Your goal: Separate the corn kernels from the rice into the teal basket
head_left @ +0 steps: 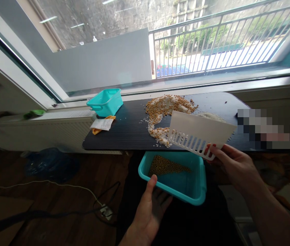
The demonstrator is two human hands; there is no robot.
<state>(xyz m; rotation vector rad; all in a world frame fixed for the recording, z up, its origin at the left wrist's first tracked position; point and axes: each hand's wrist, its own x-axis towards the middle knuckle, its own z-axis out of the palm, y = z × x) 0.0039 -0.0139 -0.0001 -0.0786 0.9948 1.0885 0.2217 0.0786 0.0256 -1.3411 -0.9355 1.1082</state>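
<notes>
My left hand [148, 206] grips the near rim of a teal plastic tub [203, 182], thumb over the edge and fingers against its outer wall. Yellowish dried beans [167, 166] lie in the tub, mostly toward its left end. Pinched at its lower right corner, a flat white slotted plastic scraper [203, 128] is in my right hand [233, 162]. The scraper is tilted above the tub and the table's near edge. Behind it, a mixed heap of beans and white grains [164, 106] spreads over the dark tabletop [132, 133], partly hidden by the scraper.
A second teal tub [109, 102] stands at the table's back left, near a folded white paper on an orange cloth [102, 124]. A pale pile of grains [210, 117] lies right of the heap. A window and radiator [65, 126] border the table; a power strip [106, 212] lies on the floor.
</notes>
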